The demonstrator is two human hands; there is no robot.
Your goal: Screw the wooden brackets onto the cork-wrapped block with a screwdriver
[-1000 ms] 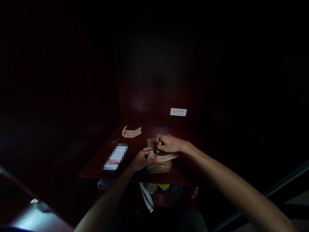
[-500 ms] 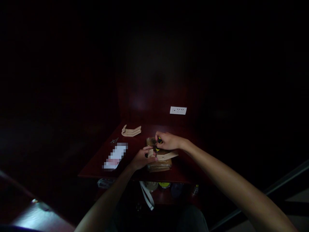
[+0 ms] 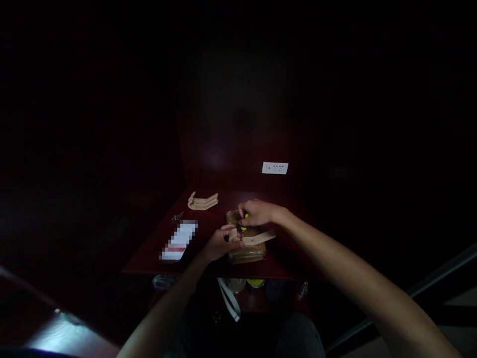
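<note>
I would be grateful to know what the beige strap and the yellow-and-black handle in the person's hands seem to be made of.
The beige strap looks like matte leather, going by its thick, soft bend, though a synthetic is possible. The yellow-and-black handle looks like glossy moulded plastic, from its bright shine, but fingers hide most of it.
</note>
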